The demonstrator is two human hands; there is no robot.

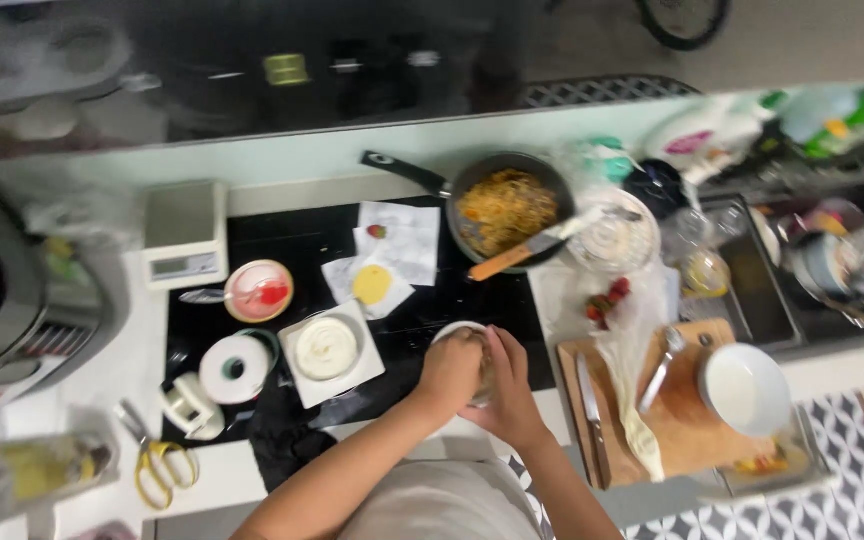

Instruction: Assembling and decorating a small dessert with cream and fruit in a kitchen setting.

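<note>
Left hand (450, 372) and right hand (508, 392) are cupped together around a small white bowl (457, 331) at the black cooktop's (292, 250) front edge, steadying it; frying pan (507, 208) sits behind; cutting board (687, 420) lies right.

Head view, looking steeply down, countertop (132, 350) near

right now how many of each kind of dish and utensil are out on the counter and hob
Frying pans: 1, the pan of noodles.
Bowls: 3, red-sauce bowl, white bowl, glass bowl.
Square plates: 1, the cream plate.
Knives: 1.
Forks: 1.
Scissors: 1.
Total: 8.
</note>
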